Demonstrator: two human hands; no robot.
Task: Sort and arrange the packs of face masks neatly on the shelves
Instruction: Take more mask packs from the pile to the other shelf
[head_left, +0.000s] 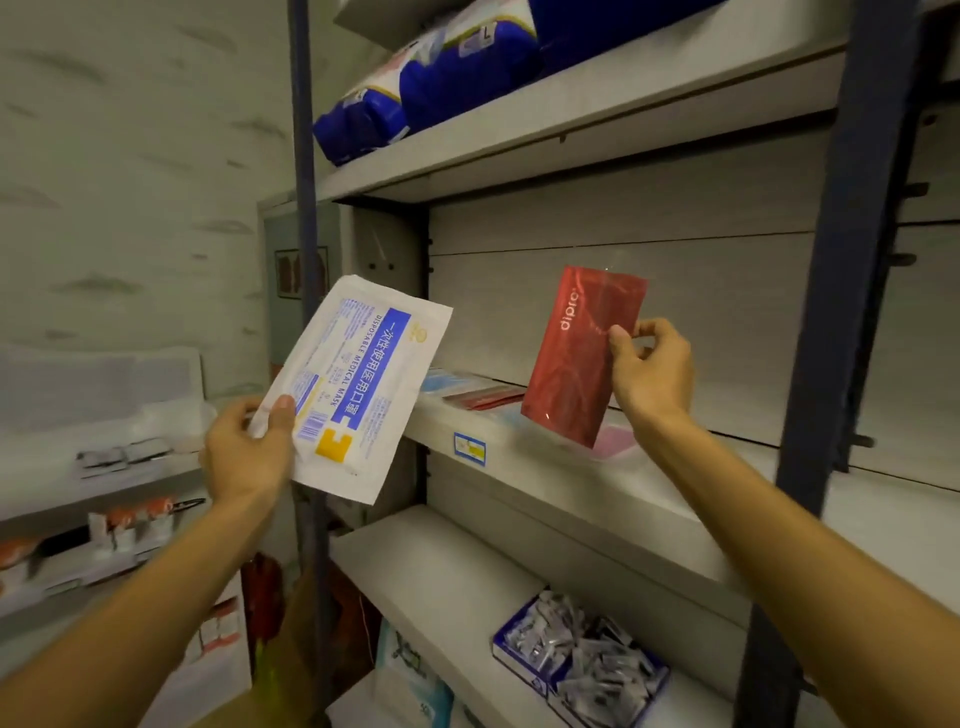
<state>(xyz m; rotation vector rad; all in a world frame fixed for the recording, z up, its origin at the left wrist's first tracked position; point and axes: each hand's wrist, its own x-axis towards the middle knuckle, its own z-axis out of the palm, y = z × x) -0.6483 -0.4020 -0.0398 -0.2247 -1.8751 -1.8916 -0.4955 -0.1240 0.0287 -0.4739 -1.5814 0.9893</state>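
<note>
1. Two packs held up in front of the middle shelf (519, 441), one in each hand
2. Left hand (249, 447) out past the shelf's left end, thumb and curled fingers pinching the lower corner of a white mask pack (363, 384) with a blue band printed "DISPOSABLE MEDICAL MASK"; pack tilted, clear of the shelf
3. Right hand (649, 369) above the shelf's front edge, thumb and fingertips pinching the right edge of a red pack (576, 353) marked "dipro"; pack upright, leaning slightly, lower corner just above the shelf
4. Lying flat on the shelf behind the red pack: a thin red pack (483, 397), a light blue pack (441, 382), and something pink (615, 441), possibly another mask pack, partly hidden
5. Blue price label (469, 448) stuck on the shelf's front lip
6. Above the shelf: bulky blue packages (447, 83)
7. Below the shelf: a blue box of small sachets (582, 660)
</note>
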